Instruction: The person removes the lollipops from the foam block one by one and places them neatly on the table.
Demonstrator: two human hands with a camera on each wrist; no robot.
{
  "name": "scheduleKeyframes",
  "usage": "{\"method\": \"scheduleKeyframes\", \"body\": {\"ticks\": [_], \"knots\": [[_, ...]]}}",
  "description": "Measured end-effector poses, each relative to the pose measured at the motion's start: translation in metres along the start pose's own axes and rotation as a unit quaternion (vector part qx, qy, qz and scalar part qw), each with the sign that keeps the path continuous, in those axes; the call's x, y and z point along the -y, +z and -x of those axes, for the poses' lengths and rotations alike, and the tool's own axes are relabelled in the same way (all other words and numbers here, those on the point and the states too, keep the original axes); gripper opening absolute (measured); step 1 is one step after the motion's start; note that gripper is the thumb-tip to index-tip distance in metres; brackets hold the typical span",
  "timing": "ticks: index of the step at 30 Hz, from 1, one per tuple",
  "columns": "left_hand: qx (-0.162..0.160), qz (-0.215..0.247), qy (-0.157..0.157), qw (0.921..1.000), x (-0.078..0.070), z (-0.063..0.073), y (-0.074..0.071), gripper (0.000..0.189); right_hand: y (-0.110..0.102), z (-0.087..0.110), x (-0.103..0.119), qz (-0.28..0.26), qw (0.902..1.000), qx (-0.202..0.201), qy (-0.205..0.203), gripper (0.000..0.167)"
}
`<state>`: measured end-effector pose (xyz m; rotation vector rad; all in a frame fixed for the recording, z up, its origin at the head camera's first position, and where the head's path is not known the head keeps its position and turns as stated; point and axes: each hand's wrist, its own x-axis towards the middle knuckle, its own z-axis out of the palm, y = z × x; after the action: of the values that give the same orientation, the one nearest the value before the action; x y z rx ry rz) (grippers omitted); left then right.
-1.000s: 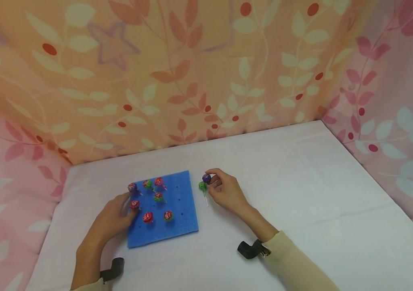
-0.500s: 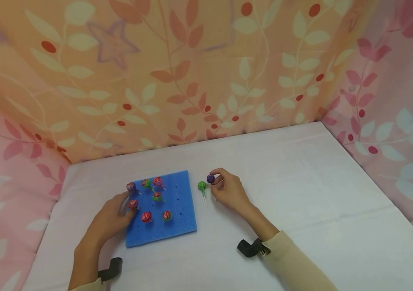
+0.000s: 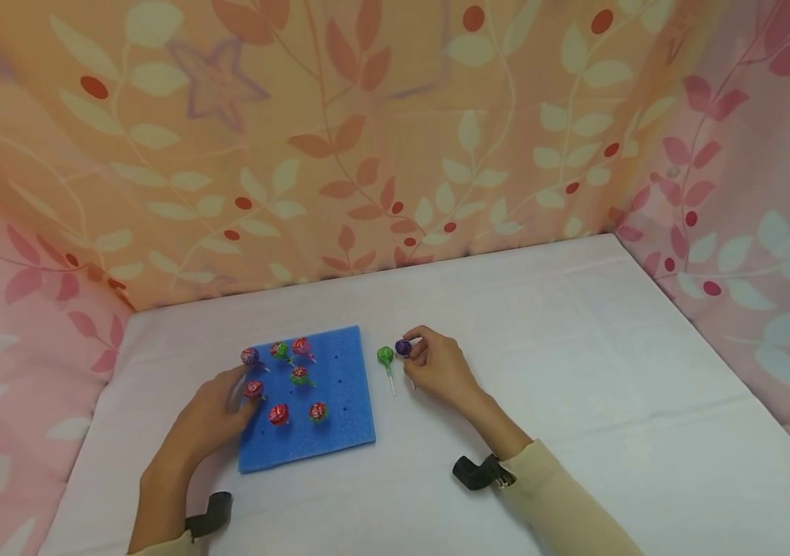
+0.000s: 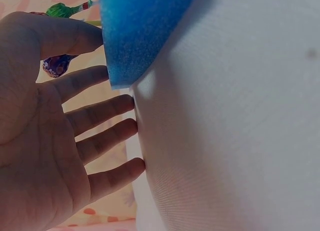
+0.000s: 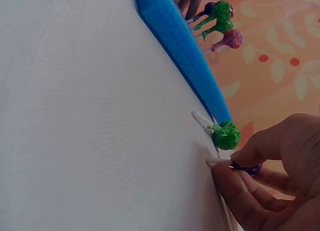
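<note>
My right hand (image 3: 443, 369) pinches a purple-wrapped lollipop (image 3: 403, 347) between thumb and fingers, right of the board. In the right wrist view, the white stick (image 5: 219, 161) of that lollipop points out past the fingertips, close over the table. Just left of it lies a green lollipop (image 3: 384, 355) with its white stick toward me. Several wrapped lollipops, such as a red one (image 3: 279, 415), stand stuck in a blue foam board (image 3: 358, 394). My left hand (image 3: 207, 413) rests at the board's left edge, thumb and index finger touching it, the other fingers spread and fairly straight.
The board has several small bare holes on its right side. A white cloth covers the table (image 3: 575, 347). Patterned fabric walls (image 3: 395, 139) enclose it at the back and both sides. Black wrist mounts (image 3: 478, 472) sit at both cuffs.
My right hand has drawn the purple lollipop slightly right, away from the green one, then lowered it a little. The left hand stays at the board's edge.
</note>
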<state>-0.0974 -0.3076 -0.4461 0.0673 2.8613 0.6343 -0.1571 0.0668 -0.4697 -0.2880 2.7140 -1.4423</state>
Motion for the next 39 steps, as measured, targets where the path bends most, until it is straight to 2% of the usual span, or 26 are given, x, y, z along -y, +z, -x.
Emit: {"method": "scheduleKeyframes", "body": {"ticks": [13,21,28,36,39], "knots": [[0.003,0.005,-0.005,1.0,0.002,0.0,0.002,0.075,0.0,-0.003,0.003,0.032,0.999,0.022,0.022,0.035],[0.0,0.013,0.003,0.9999,0.0,-0.001,0.002,0.072,-0.011,0.001,0.013,0.079,0.9959,0.041,0.019,0.048],[-0.001,0.011,0.002,0.9999,0.0,0.0,0.003,0.072,-0.016,0.004,0.023,0.071,0.9966,0.038,0.014,0.045],[0.0,0.005,-0.004,1.0,0.002,0.0,0.004,0.071,-0.014,0.006,0.039,0.059,0.9971,0.034,-0.033,0.035],[0.002,0.006,-0.007,1.0,0.001,0.0,0.003,0.071,-0.012,0.007,0.042,0.042,0.9965,0.046,-0.056,0.033]]}}
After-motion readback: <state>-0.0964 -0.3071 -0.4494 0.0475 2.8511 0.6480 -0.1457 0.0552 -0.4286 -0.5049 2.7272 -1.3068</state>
